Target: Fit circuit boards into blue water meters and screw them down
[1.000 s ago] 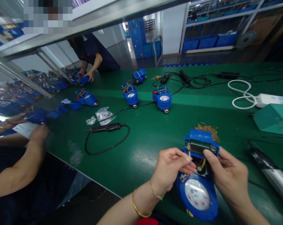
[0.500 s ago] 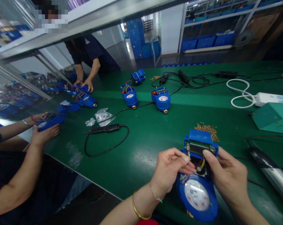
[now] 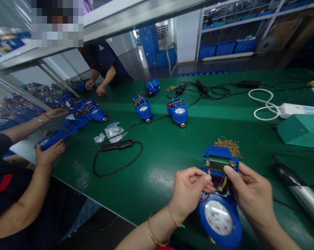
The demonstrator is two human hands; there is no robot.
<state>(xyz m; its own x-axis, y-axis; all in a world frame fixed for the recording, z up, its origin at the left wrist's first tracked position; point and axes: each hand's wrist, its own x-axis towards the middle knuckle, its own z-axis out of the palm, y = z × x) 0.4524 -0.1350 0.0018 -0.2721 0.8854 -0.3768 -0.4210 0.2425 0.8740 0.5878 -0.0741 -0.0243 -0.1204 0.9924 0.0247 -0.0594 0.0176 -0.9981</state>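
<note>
A blue water meter point(image 3: 219, 217) with a round white dial lies at the lower right, its electronics housing uncovered. A green circuit board point(image 3: 219, 164) and coloured wires point(image 3: 220, 182) show inside. My right hand point(image 3: 253, 194) grips the housing's right side, thumb on the board's lower edge. At the left side of the housing, my left hand point(image 3: 190, 189) pinches thin wires between thumb and fingers; their ends are hidden by the fingertips. A blue flap point(image 3: 219, 151) stands up behind the board. Just beyond lies a heap of brass-coloured screws point(image 3: 228, 146).
More blue meters point(image 3: 180, 113) stand mid-table. A black electric screwdriver point(image 3: 115, 145) with a looped cable lies left, near a plastic bag point(image 3: 114, 132). Another screwdriver point(image 3: 300, 187) and a green box point(image 3: 303, 130) are at right. Two co-workers are at left, one holding a meter point(image 3: 52, 139).
My hands stay at the meter with only slight shifts. The near co-worker's one hand has left their meter and reaches outward. The far co-worker's hands have come off the meters.
</note>
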